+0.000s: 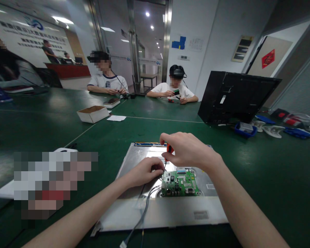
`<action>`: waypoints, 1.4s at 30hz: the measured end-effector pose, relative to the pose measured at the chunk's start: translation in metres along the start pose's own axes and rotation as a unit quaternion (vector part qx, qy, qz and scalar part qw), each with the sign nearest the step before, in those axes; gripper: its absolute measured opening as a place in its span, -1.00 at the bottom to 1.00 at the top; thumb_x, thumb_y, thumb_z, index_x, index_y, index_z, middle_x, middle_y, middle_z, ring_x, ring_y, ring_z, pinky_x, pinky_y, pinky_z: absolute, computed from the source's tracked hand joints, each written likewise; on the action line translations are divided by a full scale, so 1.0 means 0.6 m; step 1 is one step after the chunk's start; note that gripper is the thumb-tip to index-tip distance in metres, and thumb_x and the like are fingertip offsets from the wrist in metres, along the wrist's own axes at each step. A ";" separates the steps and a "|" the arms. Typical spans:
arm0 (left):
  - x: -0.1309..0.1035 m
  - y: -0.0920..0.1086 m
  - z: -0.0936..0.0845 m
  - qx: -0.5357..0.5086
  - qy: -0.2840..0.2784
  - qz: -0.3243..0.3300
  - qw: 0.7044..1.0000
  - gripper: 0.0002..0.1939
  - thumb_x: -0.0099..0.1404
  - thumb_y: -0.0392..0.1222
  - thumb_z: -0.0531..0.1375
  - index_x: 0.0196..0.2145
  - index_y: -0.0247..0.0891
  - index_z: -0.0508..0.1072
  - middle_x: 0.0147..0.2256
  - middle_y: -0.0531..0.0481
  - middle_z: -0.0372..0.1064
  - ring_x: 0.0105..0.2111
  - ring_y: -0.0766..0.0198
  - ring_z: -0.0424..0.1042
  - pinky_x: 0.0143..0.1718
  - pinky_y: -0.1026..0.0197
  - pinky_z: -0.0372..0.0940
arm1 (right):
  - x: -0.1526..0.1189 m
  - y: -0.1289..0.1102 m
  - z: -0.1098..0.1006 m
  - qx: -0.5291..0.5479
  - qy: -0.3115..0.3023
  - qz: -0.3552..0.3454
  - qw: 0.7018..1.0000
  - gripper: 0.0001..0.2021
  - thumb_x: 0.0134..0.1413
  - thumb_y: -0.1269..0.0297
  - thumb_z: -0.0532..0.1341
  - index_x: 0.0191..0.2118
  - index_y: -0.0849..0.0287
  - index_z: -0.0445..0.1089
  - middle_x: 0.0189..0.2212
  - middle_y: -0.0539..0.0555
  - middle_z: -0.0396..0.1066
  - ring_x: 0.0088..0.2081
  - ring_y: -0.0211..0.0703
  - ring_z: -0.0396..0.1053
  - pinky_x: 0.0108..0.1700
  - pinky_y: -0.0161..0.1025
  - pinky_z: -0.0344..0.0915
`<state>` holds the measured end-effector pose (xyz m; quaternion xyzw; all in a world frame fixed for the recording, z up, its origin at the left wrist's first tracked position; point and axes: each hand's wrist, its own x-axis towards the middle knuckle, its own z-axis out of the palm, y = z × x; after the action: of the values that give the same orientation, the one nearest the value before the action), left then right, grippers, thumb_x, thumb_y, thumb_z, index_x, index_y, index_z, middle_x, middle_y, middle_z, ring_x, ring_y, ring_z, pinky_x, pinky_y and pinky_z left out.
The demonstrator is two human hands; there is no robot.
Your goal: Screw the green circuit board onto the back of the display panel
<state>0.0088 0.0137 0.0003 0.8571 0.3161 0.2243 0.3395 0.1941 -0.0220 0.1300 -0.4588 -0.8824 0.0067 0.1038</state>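
Observation:
A flat metal display panel (181, 213) lies before me on the green table. Fixed on its middle is a green circuit board (179, 184). My right hand (187, 150) grips an orange-handled screwdriver (169, 148), its shaft pointing down at the board's upper left corner. Close to the tip, my left hand (148, 170) has its fingers curled together at that corner; what they pinch, if anything, is hidden. Grey cables (146, 205) run from the board's left side over the panel's front edge to a white connector (123, 244).
A black monitor casing (237, 96) stands at the right, near a blue tray (245, 130). An open cardboard box (93, 115) and white paper (116, 118) lie ahead. Two people (107, 77) sit across the table, another at far left. A partly blurred white object (64, 150) is left.

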 end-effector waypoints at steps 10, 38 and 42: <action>-0.001 0.002 -0.002 -0.002 -0.006 -0.006 1.000 -0.94 0.22 -0.32 0.16 -0.38 -0.27 0.45 -0.42 0.05 0.40 -0.39 0.25 0.35 -0.30 0.23 0.25 | -0.001 0.004 0.005 -0.009 0.006 -0.017 1.000 -0.79 0.04 0.38 0.15 -0.15 0.15 0.30 -0.37 0.04 0.46 -0.42 -0.22 0.29 -0.48 -0.29 -0.08; -0.001 0.003 -0.003 0.012 -0.012 -0.011 1.000 -0.92 0.24 -0.29 0.15 -0.35 -0.25 0.46 -0.41 0.03 0.41 -0.38 0.23 0.37 -0.30 0.21 0.26 | 0.000 0.002 0.002 -0.021 0.003 0.009 1.000 -0.87 0.11 0.31 0.17 -0.19 0.14 0.31 -0.37 0.04 0.46 -0.40 -0.21 0.30 -0.48 -0.29 -0.08; -0.001 0.002 -0.002 0.012 -0.012 -0.011 1.000 -0.94 0.24 -0.31 0.16 -0.36 -0.26 0.45 -0.41 0.03 0.40 -0.39 0.24 0.36 -0.31 0.22 0.25 | 0.002 0.002 0.004 -0.035 0.010 0.017 0.999 -0.87 0.11 0.25 0.19 -0.21 0.13 0.34 -0.41 0.04 0.46 -0.42 -0.21 0.31 -0.48 -0.29 -0.11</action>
<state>0.0081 0.0131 0.0020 0.8600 0.3241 0.2062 0.3359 0.1940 -0.0200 0.1275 -0.4770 -0.8731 -0.0269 0.0970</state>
